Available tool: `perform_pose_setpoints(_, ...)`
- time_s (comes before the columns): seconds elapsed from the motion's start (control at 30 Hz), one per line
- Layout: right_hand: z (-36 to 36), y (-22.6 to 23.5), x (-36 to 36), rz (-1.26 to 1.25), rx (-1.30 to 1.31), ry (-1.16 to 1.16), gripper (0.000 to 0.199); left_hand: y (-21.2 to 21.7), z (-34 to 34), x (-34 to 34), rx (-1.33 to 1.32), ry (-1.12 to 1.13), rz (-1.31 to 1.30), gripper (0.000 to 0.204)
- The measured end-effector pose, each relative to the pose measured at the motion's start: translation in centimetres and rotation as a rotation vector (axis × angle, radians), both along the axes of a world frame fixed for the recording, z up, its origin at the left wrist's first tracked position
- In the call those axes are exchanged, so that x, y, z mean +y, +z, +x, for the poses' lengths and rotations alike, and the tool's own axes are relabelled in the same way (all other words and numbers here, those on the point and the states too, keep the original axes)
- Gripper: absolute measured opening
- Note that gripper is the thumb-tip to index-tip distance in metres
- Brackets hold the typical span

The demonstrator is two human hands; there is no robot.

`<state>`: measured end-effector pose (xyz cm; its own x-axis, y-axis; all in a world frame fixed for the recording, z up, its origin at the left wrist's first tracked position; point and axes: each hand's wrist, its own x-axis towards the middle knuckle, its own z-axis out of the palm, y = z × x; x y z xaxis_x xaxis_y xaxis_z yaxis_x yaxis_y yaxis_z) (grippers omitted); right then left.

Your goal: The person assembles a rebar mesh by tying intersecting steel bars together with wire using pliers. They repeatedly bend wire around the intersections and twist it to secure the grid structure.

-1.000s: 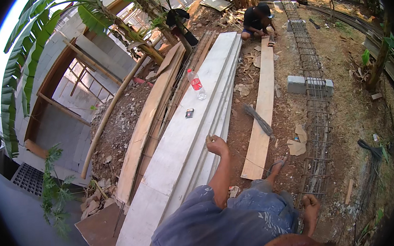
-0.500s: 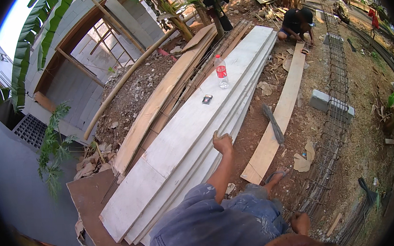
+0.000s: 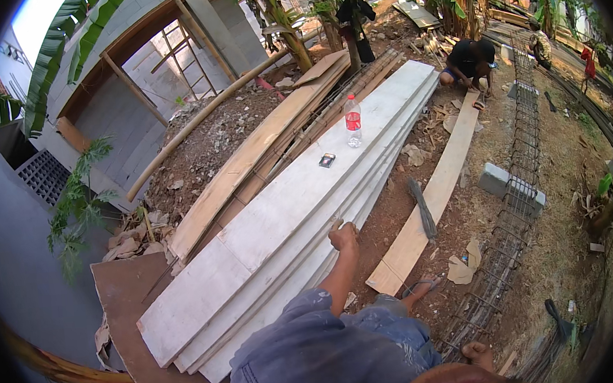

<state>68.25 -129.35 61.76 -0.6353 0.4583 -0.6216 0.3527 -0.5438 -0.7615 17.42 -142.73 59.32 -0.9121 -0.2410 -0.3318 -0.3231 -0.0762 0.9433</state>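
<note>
My left hand (image 3: 343, 235) is closed at the right edge of a stack of long whitish boards (image 3: 273, 219). Its fingers are curled, and whatever may be in them is too small to make out. On the top board stand a clear plastic bottle (image 3: 353, 121) with a red cap and label and, nearer to me, a small dark flat packet (image 3: 327, 160). Low in the picture, my right hand (image 3: 478, 355) looks curled beside the rebar cage (image 3: 502, 252); its fingers show only in part. A long bare plank (image 3: 437, 199) lies on the soil to the right of the stack.
A person (image 3: 472, 63) crouches at the plank's far end; another person (image 3: 540, 45) is farther back. Dark wire (image 3: 421, 208) lies across the plank. Grey blocks (image 3: 511, 187) support the cage. Brown sheet (image 3: 131, 295) lies near left; wooden boards (image 3: 261, 163) lie beyond the stack.
The whole view has shifted slightly, with the stack sitting a little lower in it. My left hand stays closed by the boards' edge. A second person has come into view far right.
</note>
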Motion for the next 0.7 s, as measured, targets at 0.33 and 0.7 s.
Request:
perform_pose_setpoints(0.33,8.7,-9.4,-13.0,0.818,-0.757,-0.24,0.025,3.4,9.8,2.5,-0.115,-0.675,0.227,0.025)
perform_pose_setpoints(0.7,14.7,-10.6,-26.5,-0.037,-0.359,-1.028,0.03,2.5,20.9,3.6,-0.615,-0.823,0.079,0.017)
